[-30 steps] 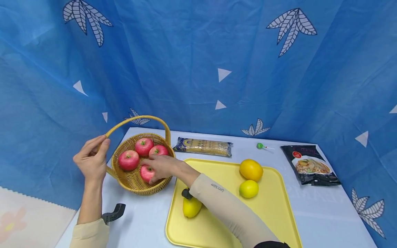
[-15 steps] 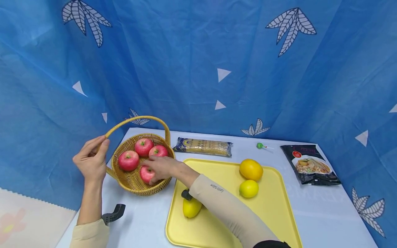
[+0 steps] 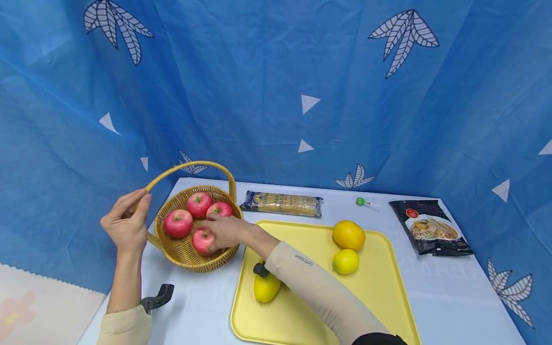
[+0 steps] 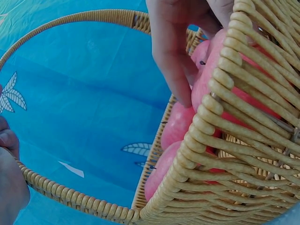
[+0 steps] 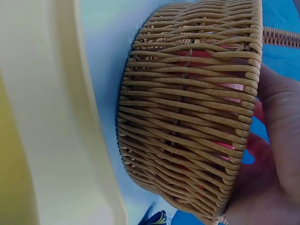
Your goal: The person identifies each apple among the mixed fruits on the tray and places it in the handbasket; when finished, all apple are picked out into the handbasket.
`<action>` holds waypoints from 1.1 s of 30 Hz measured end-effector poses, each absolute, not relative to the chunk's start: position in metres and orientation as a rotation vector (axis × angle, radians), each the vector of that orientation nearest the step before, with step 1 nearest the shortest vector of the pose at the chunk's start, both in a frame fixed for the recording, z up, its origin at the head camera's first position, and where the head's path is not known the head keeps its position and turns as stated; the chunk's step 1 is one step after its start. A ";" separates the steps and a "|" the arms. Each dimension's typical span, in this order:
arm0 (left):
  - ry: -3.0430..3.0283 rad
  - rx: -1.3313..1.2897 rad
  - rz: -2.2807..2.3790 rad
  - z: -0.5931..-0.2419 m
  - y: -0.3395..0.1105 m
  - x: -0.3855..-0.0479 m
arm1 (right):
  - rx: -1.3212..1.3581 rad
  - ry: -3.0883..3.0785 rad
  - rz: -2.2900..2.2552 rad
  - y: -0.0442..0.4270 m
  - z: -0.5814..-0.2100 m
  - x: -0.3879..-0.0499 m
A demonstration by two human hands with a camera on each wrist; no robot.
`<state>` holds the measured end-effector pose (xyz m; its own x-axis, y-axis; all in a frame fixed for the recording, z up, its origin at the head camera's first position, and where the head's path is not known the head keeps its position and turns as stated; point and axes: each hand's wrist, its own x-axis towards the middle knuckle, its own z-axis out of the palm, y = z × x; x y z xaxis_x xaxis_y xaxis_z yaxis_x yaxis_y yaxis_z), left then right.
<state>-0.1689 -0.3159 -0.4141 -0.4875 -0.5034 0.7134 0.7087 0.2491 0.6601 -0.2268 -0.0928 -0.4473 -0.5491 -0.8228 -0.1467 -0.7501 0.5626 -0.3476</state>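
Note:
Several red apples, one of them a far apple (image 3: 200, 205), sit in a wicker basket (image 3: 183, 256) at the table's left. My left hand (image 3: 127, 218) pinches the raised basket handle (image 3: 194, 163) on its left side. Reaching into the basket from the right, my right hand (image 3: 226, 232) has fingers and thumb around the near apple (image 3: 202, 241). In the left wrist view the fingers (image 4: 176, 70) of that hand bend down over the rim among the apples. Wickerwork hides most of the fruit in the right wrist view, where the right hand (image 5: 286, 140) lies at the rim.
A yellow tray (image 3: 302, 306) carries a lemon (image 3: 346, 261), a larger orange-yellow fruit (image 3: 349, 235) and another yellow fruit (image 3: 266, 289) under the right forearm. Behind are a spaghetti pack (image 3: 282, 204), a green lollipop (image 3: 361, 201) and a black noodle packet (image 3: 431, 228). Blue curtains surround the table.
The near apple has shifted slightly left in the basket, and less of the right thumb shows in front of it. The left hand keeps its hold on the handle.

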 end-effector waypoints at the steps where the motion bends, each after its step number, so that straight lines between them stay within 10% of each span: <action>1: -1.485 -0.201 -1.465 -0.414 -0.316 -0.169 | -1.295 2.509 -0.358 -0.093 -0.447 -0.227; 33: -1.496 -0.214 -1.460 -0.413 -0.315 -0.167 | -1.267 2.642 -0.303 -0.077 -0.435 -0.219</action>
<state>-0.1674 -0.3153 -0.4133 -0.4902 -0.4902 0.7207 0.7085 0.2575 0.6570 -0.2185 -0.0772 -0.4346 -0.6143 -0.7843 -0.0869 -0.7442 0.6124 -0.2666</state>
